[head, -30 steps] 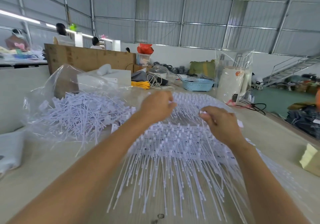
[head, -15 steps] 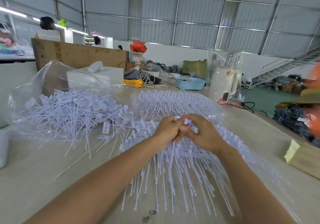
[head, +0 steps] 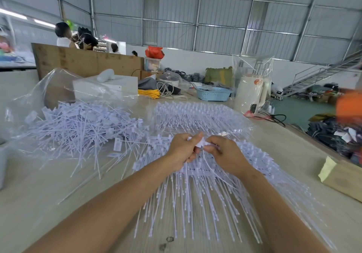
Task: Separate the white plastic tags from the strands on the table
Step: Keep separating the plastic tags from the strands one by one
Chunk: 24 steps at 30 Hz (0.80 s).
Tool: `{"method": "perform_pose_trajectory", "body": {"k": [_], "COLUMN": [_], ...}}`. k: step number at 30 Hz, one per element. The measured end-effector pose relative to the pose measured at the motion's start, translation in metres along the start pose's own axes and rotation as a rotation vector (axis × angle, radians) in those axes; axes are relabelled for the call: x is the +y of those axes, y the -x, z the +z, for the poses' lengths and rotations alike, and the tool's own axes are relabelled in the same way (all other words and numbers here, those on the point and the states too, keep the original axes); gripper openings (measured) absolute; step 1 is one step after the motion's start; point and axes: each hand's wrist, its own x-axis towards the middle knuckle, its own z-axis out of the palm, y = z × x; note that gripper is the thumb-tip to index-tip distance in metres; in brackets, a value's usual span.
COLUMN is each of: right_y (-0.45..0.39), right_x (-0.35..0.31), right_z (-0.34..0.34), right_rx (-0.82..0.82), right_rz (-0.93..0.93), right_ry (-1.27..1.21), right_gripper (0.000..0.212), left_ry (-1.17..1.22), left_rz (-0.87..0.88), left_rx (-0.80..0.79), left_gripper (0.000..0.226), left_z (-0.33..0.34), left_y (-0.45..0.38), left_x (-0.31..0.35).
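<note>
Both hands have drawn slightly apart since half a second ago, a white tag now showing between them.

Left hand (head: 184, 149) and right hand (head: 219, 151) each pinch the white plastic tag (head: 200, 142) with curled fingers, just above the sheet of joined strands (head: 195, 190) on the table (head: 39, 203), probably to snap it free. Left of that sheet lies the loose pile of separated tags (head: 78, 127) on clear plastic, where it likely goes.

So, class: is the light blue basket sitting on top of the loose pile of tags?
No, the blue basket stands on the table, far behind and right of the loose pile.
</note>
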Motion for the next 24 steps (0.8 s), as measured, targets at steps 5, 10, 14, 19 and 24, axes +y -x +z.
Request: {"method": "perform_pose_trajectory", "body": {"k": [5, 10, 14, 19, 24], "right_y": [0.001, 0.003, 0.01, 0.002, -0.003], "right_x": [-0.002, 0.011, 0.028, 0.006, -0.016], "right_z": [0.0, -0.008, -0.026, -0.03, -0.019], "right_rx": [0.073, 0.196, 0.324, 0.395, 0.263], "right_rz": [-0.015, -0.029, 0.173, 0.064, -0.017], "right_ry": [0.189, 0.369, 0.229, 0.037, -0.071], "right_gripper": [0.015, 0.017, 0.024, 0.016, 0.016], "left_ry": [-0.106, 0.001, 0.355, 0.603, 0.316], "left_rz": [-0.026, -0.13, -0.054, -0.065, -0.163], "left_rx": [0.016, -0.257, -0.593, -0.132, -0.1], "left_gripper": [0.032, 0.041, 0.034, 0.026, 0.018], "left_z": [-0.002, -0.007, -0.017, -0.034, -0.026], "left_y": [-0.001, 0.005, 0.005, -0.019, -0.019], "left_x": [0.005, 0.022, 0.044, 0.029, 0.013]}}
